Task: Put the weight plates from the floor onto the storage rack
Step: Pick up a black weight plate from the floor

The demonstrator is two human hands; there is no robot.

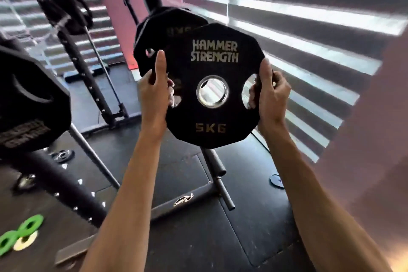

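5 KG weight plate [212,121]: held upright at mid-frame, lettered face toward you, well above the floor [254,216]. Your left hand [154,95] grasps its left edge, thumb laid up the face and fingers [173,95] curled through the left grip hole. Your right hand [272,97] grasps the right edge likewise, through the right hole. Just behind, far and to the left, a second black plate [161,35] sits on the storage rack [167,207]; whether the two plates touch cannot be told. At the left edge is a larger black plate [28,99]. Near left, green discs [24,229] lie on the floor.
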